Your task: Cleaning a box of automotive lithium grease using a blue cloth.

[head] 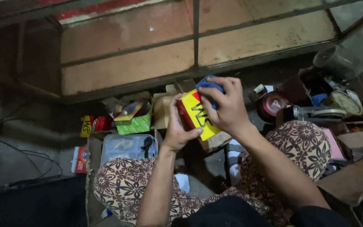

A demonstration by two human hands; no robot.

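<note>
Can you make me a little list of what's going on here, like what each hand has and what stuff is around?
Place: floor beside a metal-framed shelf, seen from above
Left hand: holds the yellow and red box from below
Right hand: presses a blue cloth on top of the box
Person: sitting, knees in flower-patterned trousers
Left of the box: green box, clear plastic tub
Right of the box: round red tin, cardboard boxes with odds and ends
</note>
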